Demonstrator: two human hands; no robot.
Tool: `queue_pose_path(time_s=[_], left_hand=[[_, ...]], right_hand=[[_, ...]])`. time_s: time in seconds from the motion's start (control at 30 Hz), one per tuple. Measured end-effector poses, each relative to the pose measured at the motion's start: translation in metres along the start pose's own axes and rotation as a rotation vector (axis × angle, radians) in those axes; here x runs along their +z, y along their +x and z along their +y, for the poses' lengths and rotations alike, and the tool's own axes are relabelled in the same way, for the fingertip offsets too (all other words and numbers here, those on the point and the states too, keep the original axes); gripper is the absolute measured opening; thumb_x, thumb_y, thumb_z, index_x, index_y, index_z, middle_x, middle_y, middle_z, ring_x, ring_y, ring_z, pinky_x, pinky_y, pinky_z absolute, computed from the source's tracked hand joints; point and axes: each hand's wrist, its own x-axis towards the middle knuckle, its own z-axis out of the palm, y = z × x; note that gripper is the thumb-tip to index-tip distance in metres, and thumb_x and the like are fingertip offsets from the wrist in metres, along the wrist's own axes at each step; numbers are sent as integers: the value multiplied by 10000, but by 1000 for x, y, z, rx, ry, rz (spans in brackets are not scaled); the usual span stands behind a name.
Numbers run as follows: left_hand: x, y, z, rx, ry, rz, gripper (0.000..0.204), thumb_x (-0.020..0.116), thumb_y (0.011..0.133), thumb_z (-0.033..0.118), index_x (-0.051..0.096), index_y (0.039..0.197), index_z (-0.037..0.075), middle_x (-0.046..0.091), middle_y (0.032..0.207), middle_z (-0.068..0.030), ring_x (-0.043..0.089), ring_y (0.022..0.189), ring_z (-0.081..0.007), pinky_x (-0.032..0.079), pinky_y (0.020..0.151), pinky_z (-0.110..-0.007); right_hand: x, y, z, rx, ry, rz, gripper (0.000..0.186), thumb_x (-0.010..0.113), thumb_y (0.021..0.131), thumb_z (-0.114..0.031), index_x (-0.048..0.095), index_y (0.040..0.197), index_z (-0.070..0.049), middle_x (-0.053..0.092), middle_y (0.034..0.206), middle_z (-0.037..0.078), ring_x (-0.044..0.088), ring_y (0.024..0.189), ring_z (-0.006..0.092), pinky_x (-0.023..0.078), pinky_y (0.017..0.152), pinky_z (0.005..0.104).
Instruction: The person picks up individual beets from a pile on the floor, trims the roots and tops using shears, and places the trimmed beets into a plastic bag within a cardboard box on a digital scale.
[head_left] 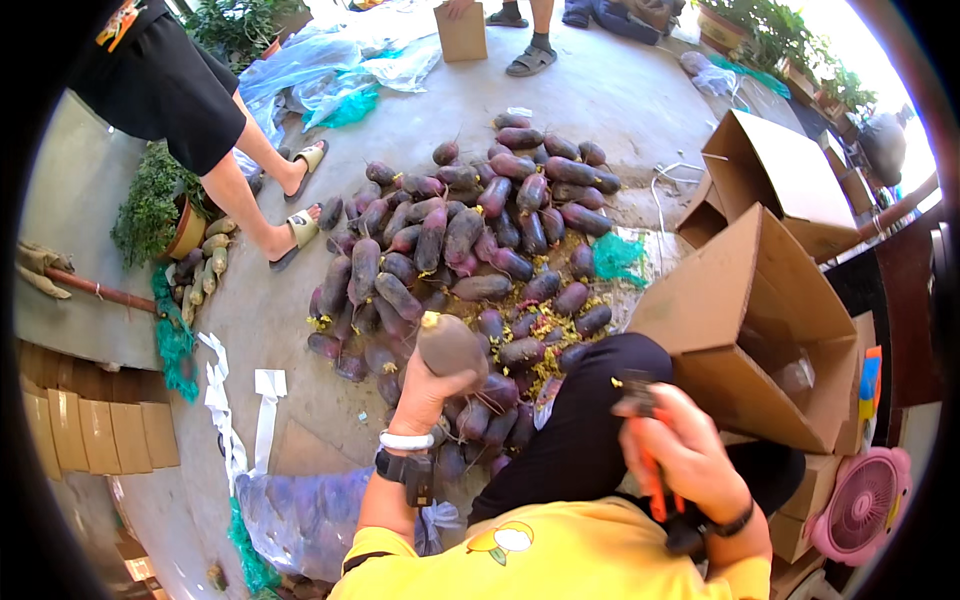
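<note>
In my left hand (425, 400) is a plump greyish-purple radish (450, 350), its pale yellow top end facing up and away from me. My right hand (680, 445) grips orange-handled pruning shears (655, 470), with dark blades near my raised knee. A heap of dark purple radishes (460, 235) spreads over the floor in front of me, with scattered yellow leafy bits (555, 365) among those nearest my knee.
Open cardboard boxes (705, 320) stand at my right beside a pink fan (865, 505). A bagged bundle (300, 510) lies at lower left. One person's bare legs (265, 225) stand left of the heap; another person (530, 60) stands beyond it. Potted plants (185, 225) line the sides.
</note>
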Motion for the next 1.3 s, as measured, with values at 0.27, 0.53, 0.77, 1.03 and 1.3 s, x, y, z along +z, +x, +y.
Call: queue_pose_path(time_s=[0.27,0.53,0.77,1.03,1.3], left_hand=[[58,-47,23,540,727,53,685,840,585,44,504,1182,43,581,1168,-146,577,1073,-320,468,925,-389],[64,-52,23,563,754,10,721,860,559,61,509,1189,52,585,1155,-141,574,1066,-328,465,915,-400],[65,-48,19,516,755,-43,742,874,528,86,518,1177,49,588,1145,-137,564,1066,-343,452,919,-413],[71,-39,26,742,1084,-17,728,842,539,102,507,1184,55,582,1144,-128,554,1061,-342,436,924,-434],[84,-40,18,802,1332,186,673,788,605,227,526,1203,62,579,1162,-98,519,1102,-319,361,913,-452]], right_hand=[[47,37,28,110,73,-305,177,388,1017,-160,458,1144,-59,502,695,7,471,480,64,426,420,215],[44,36,37,127,30,-334,183,391,1025,-179,457,1159,-74,498,712,2,474,489,56,426,421,206],[36,42,40,128,17,-369,175,392,1027,-199,457,1133,-77,496,694,2,472,479,59,427,421,210],[38,42,41,205,116,-312,174,385,1028,-224,430,1119,-82,501,675,21,467,452,78,422,409,222],[54,48,51,293,467,-198,185,385,1029,-258,412,1105,-91,489,733,45,471,518,137,427,463,294]])
